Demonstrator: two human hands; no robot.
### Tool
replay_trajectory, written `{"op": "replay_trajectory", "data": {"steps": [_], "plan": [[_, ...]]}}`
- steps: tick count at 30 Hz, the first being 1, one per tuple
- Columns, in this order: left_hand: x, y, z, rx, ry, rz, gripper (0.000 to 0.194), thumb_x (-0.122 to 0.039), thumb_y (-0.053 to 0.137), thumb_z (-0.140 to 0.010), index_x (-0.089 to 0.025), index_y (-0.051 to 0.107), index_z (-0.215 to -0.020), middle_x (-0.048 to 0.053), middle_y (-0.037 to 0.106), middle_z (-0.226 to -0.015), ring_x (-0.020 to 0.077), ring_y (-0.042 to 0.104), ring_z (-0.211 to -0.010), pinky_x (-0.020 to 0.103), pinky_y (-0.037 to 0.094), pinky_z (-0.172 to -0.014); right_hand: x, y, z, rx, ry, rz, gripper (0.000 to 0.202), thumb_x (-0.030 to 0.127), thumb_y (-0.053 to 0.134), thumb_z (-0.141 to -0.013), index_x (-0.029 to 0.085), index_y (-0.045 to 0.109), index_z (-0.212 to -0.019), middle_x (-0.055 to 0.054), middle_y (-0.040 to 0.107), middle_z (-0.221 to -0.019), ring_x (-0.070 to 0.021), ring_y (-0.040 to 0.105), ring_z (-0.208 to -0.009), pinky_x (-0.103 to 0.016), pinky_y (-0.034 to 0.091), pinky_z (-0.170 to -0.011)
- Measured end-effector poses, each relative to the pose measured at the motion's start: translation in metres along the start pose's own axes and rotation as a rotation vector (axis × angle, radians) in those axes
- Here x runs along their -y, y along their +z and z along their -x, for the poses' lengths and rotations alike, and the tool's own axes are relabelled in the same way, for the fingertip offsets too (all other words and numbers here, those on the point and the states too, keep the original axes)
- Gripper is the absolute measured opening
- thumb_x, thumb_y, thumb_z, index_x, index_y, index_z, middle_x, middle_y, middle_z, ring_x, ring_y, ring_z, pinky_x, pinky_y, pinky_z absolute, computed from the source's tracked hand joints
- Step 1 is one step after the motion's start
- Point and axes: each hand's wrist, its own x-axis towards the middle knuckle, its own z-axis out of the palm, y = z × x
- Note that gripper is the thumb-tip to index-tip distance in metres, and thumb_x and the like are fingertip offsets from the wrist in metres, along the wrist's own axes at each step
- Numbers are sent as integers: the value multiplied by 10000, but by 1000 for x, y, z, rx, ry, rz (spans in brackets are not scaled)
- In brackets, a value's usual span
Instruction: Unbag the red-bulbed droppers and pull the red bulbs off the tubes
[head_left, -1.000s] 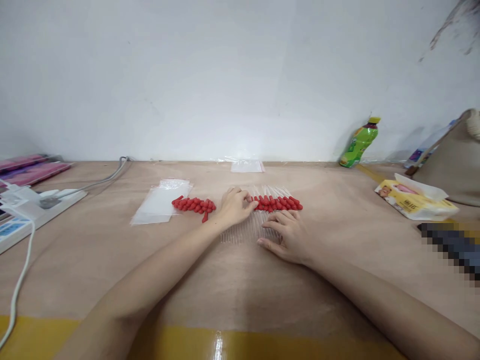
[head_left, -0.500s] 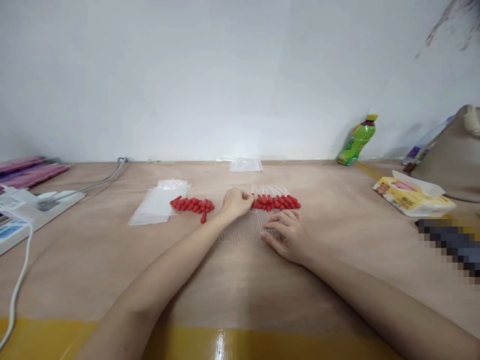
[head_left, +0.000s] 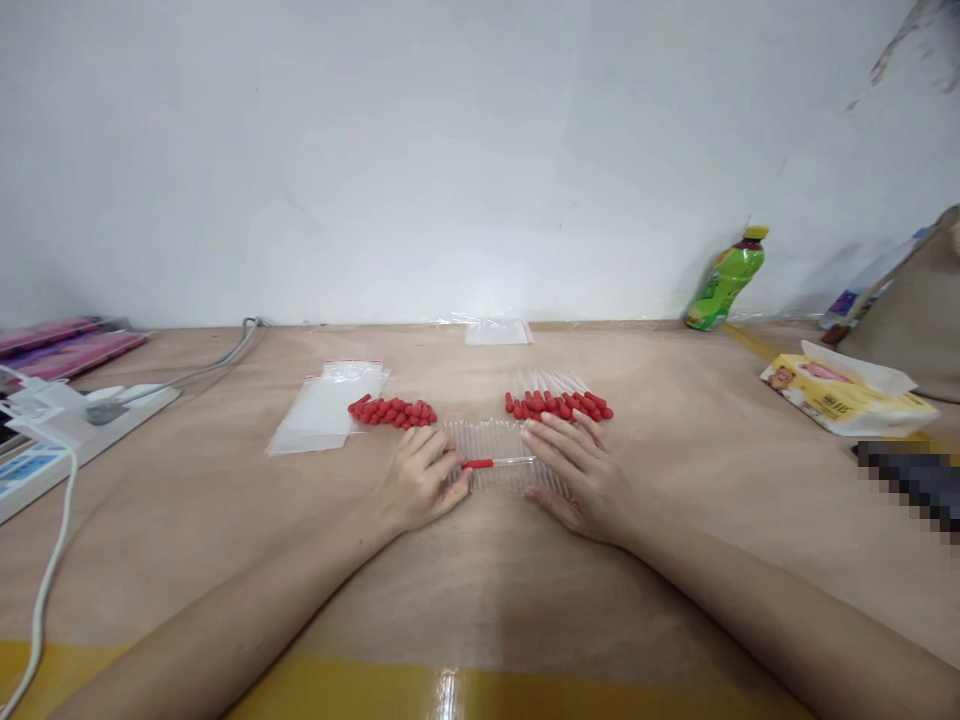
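Note:
My left hand [head_left: 426, 478] pinches the end of a red rubber bulb [head_left: 478, 464] between thumb and fingers. A clear glass tube [head_left: 513, 461] extends sideways from the bulb to my right hand [head_left: 581, 472], whose fingers and thumb hold its other end. The grip there is partly hidden. Beneath both hands lies a row of clear glass tubes [head_left: 487, 438], side by side. Loose red bulbs [head_left: 394, 411] are heaped beyond my left hand. Past my right hand, several droppers [head_left: 556, 402] lie with red bulbs toward me and thin glass stems pointing away.
Clear plastic bags [head_left: 319, 410] lie at the left, and another bag [head_left: 497, 332] is by the wall. A power strip [head_left: 139, 405] with cables stands far left. To the right are a green bottle [head_left: 727, 280], a yellow tissue pack [head_left: 844, 395] and a bag [head_left: 911, 310].
My left hand has left the droppers and moved left and nearer, now holding a red bulb against a glass tube. The loose bulb nearest me is gone from the left heap.

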Motion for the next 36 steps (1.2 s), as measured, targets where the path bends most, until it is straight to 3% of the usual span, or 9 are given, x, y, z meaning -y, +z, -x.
{"op": "replay_trajectory", "data": {"steps": [4,11,15,17,21,27,36], "plan": [[-2,7,1,-56,75,-6,57,-233,569,-757,-184,598,-765,26,552,-696,152,470,-668,297,365,-604,6,3,-1,80,-24,-54,316,326,530,-823,198,559,-1111,-69,620,-1109,-231,464,-1168,-485,249,-1041],[-8,9,-2,-108,57,65,70,-242,593,-745,-187,602,-788,25,562,-704,144,505,-673,299,389,-636,9,14,-4,24,33,-114,166,177,489,-843,198,613,-951,-19,683,-918,-184,566,-1029,-462,272,-1025],[-16,10,-7,-42,11,163,289,-325,622,-743,-172,586,-986,90,602,-964,203,545,-902,353,434,-770,8,16,-3,-14,24,-142,144,161,506,-827,197,617,-911,-10,686,-890,-173,587,-972,-458,279,-1018],[-19,13,-10,22,51,222,303,-330,611,-765,-172,579,-1022,92,610,-1022,208,544,-977,354,444,-824,9,17,-3,-35,5,-146,130,171,529,-814,197,617,-906,-9,686,-894,-173,587,-966,-453,285,-1010],[-21,19,-10,49,115,276,158,-229,543,-825,-174,597,-962,51,667,-934,161,603,-903,320,476,-833,10,16,-3,-77,-13,-155,117,190,551,-809,208,617,-905,-3,691,-893,-144,606,-890,-391,344,-945],[-23,18,-7,12,145,287,125,-180,525,-825,-163,604,-919,48,688,-891,149,630,-905,322,468,-908,11,17,0,-51,-82,-196,138,134,503,-827,173,592,-925,-28,681,-868,-116,603,-790,-294,433,-809],[-26,11,-6,64,129,298,137,-164,483,-840,-184,606,-896,12,696,-818,144,628,-928,334,413,-968,11,11,2,-23,-149,-182,154,107,465,-839,159,574,-934,-42,666,-855,-121,598,-792,-297,448,-836]]}}
